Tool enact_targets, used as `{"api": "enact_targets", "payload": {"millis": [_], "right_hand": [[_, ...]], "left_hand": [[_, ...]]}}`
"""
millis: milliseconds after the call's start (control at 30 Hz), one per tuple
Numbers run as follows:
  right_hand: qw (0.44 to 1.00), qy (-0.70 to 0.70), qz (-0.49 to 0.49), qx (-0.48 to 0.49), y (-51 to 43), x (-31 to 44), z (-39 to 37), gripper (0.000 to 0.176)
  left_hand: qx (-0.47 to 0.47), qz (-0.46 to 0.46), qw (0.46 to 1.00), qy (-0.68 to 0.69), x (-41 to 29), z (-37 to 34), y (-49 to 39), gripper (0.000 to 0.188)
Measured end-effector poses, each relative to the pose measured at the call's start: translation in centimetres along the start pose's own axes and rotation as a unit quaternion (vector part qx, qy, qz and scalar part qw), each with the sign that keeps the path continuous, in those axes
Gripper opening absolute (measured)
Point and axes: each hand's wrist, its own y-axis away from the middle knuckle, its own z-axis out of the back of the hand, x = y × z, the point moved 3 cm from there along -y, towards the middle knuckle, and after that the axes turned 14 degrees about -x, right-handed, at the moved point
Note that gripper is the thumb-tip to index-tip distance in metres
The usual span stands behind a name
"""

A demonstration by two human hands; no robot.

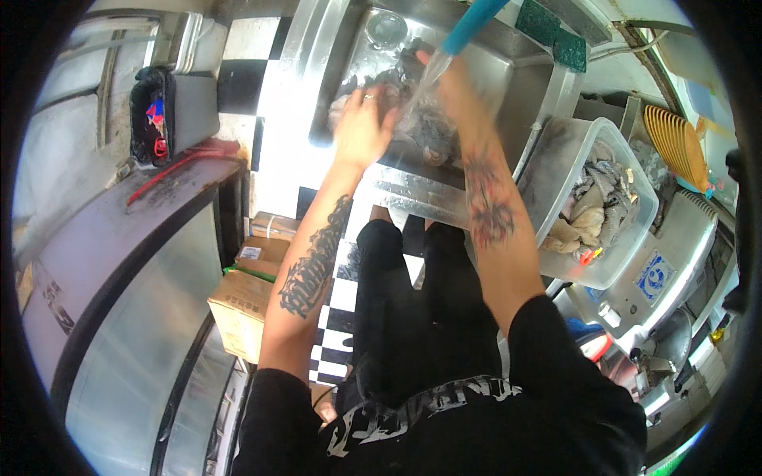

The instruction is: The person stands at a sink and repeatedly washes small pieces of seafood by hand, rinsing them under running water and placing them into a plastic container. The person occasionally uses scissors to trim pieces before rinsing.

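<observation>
A steel sink basin in front of me holds wet grey and pale pieces that look like tripe. My left hand, with a ring on one finger, curls over some of them at the basin's left side. Water pours from a blue hose onto the pieces between my hands. Behind this stream, my right hand reaches into the basin; hose and water cover much of it, so its grip is unclear. A round drain fitting shows at the far end.
Right of the sink, a translucent plastic tub holds more such pieces. Green scouring pads rest on the sink's far right rim. A lined bin stands left, above a glass-fronted cabinet. Cardboard boxes are stacked beside my left forearm.
</observation>
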Motion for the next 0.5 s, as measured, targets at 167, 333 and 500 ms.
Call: {"api": "enact_targets", "payload": {"millis": [167,333,500], "right_hand": [[0.970,-0.206,-0.129,-0.015,8.0,3.3,1.6,0.037],[0.959,-0.151,-0.116,-0.208,7.9,0.5,5.0,0.054],[0.905,0.273,0.309,-0.100,10.4,1.3,4.2,0.067]], "left_hand": [[0.080,0.192,0.876,0.436,0.2,-4.7,0.3,0.058],[0.041,0.217,0.923,0.315,-2.3,0.0,1.2,0.037],[0.046,0.136,0.939,0.313,-0.9,-0.9,1.2,0.044]]}}
